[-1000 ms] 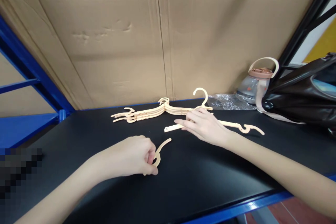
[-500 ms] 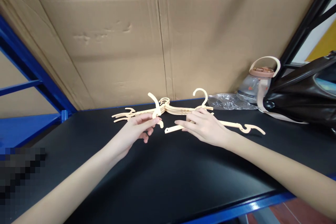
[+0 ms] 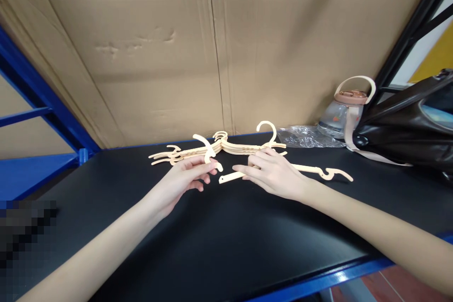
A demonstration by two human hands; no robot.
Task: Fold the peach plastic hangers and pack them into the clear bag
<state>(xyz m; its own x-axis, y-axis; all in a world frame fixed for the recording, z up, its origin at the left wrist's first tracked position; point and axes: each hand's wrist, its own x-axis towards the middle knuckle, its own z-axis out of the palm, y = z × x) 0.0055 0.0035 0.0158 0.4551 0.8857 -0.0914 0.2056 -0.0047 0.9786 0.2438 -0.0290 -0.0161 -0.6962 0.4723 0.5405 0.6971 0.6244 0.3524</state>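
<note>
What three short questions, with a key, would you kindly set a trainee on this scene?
1. True or false: the left hand is empty.
2. Which lies nearer the bottle: (A) the hanger stack or (B) the plastic wrap?
3. Fill in: the bar with a hole near its end is held in the ____ hand.

Key:
1. False; it holds a curved piece.
2. B.
3. Right hand.

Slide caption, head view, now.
Left hand holds a curved cream plastic piece; right hand holds a long cream plastic hanger bar.
</note>
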